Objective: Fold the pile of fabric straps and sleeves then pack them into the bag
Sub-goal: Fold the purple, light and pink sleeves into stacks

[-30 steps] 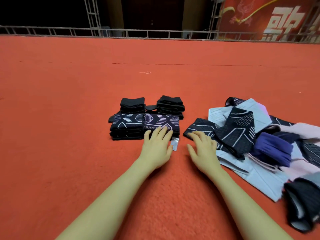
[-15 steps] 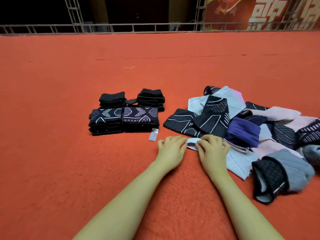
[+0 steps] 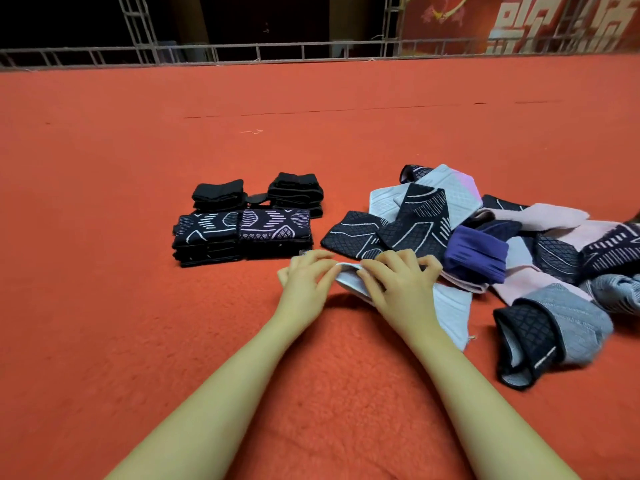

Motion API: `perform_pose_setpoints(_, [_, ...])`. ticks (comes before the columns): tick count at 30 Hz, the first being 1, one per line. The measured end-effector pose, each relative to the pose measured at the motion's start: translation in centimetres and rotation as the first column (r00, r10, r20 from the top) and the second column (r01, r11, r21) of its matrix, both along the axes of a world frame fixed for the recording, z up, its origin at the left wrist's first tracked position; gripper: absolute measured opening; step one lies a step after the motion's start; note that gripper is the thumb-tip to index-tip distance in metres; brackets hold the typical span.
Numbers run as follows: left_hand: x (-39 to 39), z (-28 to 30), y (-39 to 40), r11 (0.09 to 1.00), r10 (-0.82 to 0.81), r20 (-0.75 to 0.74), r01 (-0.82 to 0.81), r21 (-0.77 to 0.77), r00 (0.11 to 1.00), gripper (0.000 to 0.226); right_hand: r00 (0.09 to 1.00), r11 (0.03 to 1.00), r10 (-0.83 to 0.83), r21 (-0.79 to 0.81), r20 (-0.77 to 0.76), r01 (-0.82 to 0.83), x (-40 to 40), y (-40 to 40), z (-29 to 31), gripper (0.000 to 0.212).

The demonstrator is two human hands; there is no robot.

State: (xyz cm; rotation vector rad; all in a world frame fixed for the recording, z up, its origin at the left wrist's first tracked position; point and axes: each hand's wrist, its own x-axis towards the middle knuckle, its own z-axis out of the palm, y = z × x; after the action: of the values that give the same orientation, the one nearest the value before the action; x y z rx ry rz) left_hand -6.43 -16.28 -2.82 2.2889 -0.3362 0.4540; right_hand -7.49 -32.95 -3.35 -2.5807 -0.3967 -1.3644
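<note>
both hands pinch a pale grey sleeve (image 3: pixel 450 306) on the red carpet (image 3: pixel 104 306): left hand (image 3: pixel 306 284) at its near-left end, right hand (image 3: pixel 398 285) curled over its edge. the sleeve's long axis runs left to right, its middle hidden under the right hand. beside it right, the unfolded pile (image 3: pixel 502 244), cut off at the frame edge. folded stacks (image 3: pixel 242 233) sit left. a metal railing (image 3: pixel 277 51) borders the dark room behind.

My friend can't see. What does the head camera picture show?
Two bare hands, left hand and right hand, pinch the edge of a pale grey sleeve on a red carpet. Neat folded stacks sit to the left; an unfolded pile of patterned, purple and pink pieces lies right.
</note>
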Motion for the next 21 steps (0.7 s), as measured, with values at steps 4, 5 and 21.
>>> perform_pose_setpoints(4, [-0.7,0.5,4.4,0.996,0.082,0.003,-0.082,0.022,0.997,0.018,0.962,0.981,0.172,-0.049,-0.210,-0.186,-0.7,1.8,-0.4,0.039])
perform_pose_setpoints(5, [-1.1,0.4,5.5,0.995,0.086,0.012,-0.086,0.042,0.996,0.018,0.948,0.975,0.197,-0.050,-0.251,-0.216,-0.9,2.6,-0.7,0.043])
perform_pose_setpoints(21, [-7.8,-1.9,14.0,0.849,0.238,0.272,-0.336,0.408,0.932,0.044,0.918,0.929,0.361,0.151,-0.163,-0.339,-0.3,14.2,0.5,0.025])
